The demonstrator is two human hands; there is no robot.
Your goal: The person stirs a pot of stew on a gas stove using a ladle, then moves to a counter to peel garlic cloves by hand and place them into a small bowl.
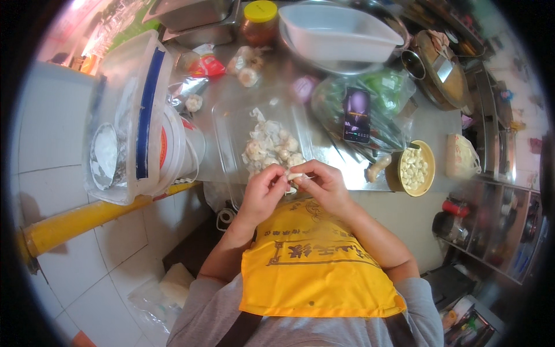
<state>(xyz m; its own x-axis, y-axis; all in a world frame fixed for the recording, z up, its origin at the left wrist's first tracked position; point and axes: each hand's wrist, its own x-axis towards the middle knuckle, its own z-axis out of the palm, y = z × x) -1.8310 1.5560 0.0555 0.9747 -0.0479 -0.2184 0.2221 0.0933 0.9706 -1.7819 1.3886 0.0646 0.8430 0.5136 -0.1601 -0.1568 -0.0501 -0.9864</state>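
A person in a yellow apron [324, 260] works over a metal counter [430, 124], pinching a small, pale piece of garlic [298, 176] between both hands. The left hand [266, 191] has its grip narrowed, thumb and fingers closed on one side of the piece; the right hand [321, 180] keeps an equally tight grip on the other. The garlic is held above the near end of a clear tray [222, 124], where whole bulbs [272, 147] and papery skins lie heaped. At right, peeled cloves [413, 170] fill a yellow bowl [429, 157], just beside a knobbly piece of ginger [378, 168]. A phone [357, 115] with a lit screen is propped against bagged green vegetables [384, 89] beyond the hands, near a white basin [341, 34]. A jar [259, 26] with a yellow lid stands at the far side, and loose bulbs [248, 77] sit in front of it.
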